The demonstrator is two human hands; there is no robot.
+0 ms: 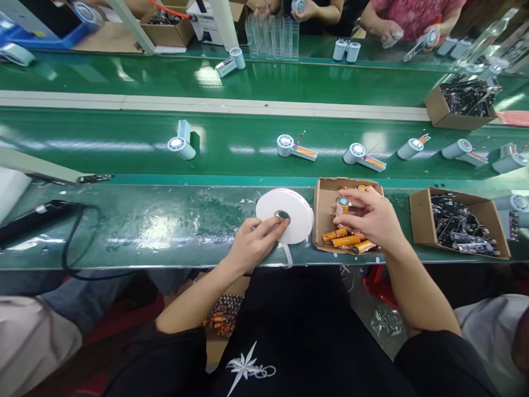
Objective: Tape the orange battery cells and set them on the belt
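1. A long green workbench (144, 231) runs left to right along the near edge, its surface scuffed and flecked with white scraps. Beyond it lies a green conveyor belt (124, 143), then a pale divider strip, then a second green belt on the far side where other people's hands work.
2. The near belt carries a row of small white handheld fans (291, 146), most with orange batteries showing in their open handles.
3. A black cable (74, 242) loops over the bench at the left.
4. A white roll of tape (295, 212) lies flat on the bench, just left of centre-right. The left hand (252, 242) rests on its near-left side, fingertips pressing at the core hole, a loose tape end hanging off the near edge.
5. Touching the roll's right side sits an open cardboard box (320, 198) holding orange cylindrical batteries (345, 240).
6. The right hand (370, 218) hovers over this box, fingers pinched around one upright battery (343, 205) with a green top.
7. Further right, a second cardboard box (417, 220) holds dark small parts, too small to identify.
8. Another such box (436, 110) sits on the far right by the divider.
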